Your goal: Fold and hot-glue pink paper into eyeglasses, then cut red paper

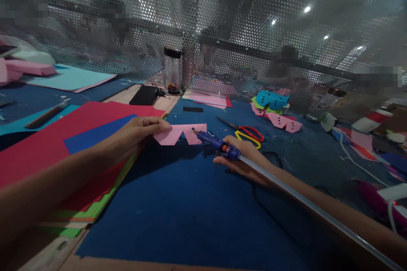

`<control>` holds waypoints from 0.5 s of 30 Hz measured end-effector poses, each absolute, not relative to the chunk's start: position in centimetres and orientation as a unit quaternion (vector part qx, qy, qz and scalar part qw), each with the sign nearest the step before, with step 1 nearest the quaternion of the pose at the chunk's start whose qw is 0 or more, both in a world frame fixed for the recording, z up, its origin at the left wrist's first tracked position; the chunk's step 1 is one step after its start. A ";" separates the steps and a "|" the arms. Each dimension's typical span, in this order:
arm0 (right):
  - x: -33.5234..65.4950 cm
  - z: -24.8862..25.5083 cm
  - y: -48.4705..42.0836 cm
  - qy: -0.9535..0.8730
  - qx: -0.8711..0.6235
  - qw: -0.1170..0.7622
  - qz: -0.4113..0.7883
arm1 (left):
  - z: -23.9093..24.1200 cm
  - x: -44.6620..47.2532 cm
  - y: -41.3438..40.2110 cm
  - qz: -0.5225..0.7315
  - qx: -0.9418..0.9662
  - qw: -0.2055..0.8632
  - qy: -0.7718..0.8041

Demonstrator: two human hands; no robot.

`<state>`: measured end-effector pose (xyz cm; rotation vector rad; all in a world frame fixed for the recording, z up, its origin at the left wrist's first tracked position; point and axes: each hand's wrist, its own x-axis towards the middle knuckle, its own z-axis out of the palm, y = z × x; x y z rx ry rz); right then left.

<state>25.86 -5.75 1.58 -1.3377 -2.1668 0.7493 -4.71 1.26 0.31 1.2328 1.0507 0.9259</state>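
My left hand [144,129] pinches the left end of a pink paper cutout [168,134] with a notch in its lower edge. Wrapped in my right hand [243,159] is a blue hot glue gun [219,144], and a long clear glue stick [286,182] runs out of its back towards me. The gun's nozzle is at a small dark spot on the right half of the cutout; whether it touches is hard to tell. Just beyond my right hand lie scissors [251,133] with red and yellow handles.
Stacked red sheets [95,118] lie at the left under a blue strip. Further back are a phone [143,95], a lidded jar [173,72] and a black strip [193,109]. Dotted blue cutouts [272,99] and pink ones stand back right. A dark cord trails below my right arm.
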 end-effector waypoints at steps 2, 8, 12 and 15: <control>25.7 1.7 -5.8 -0.787 -0.489 0.245 0.284 | 0.4 -4.7 1.2 0.399 0.525 0.601 0.451; 25.9 1.1 -5.4 -0.785 -0.495 0.245 0.283 | 0.2 -5.0 1.6 0.379 0.533 0.611 0.446; 26.5 0.4 -4.9 -0.808 -0.488 0.246 0.218 | 0.3 -5.0 1.6 0.375 0.544 0.601 0.449; 26.6 0.1 -4.8 -0.816 -0.485 0.253 0.189 | 0.4 -5.0 1.5 0.380 0.539 0.606 0.445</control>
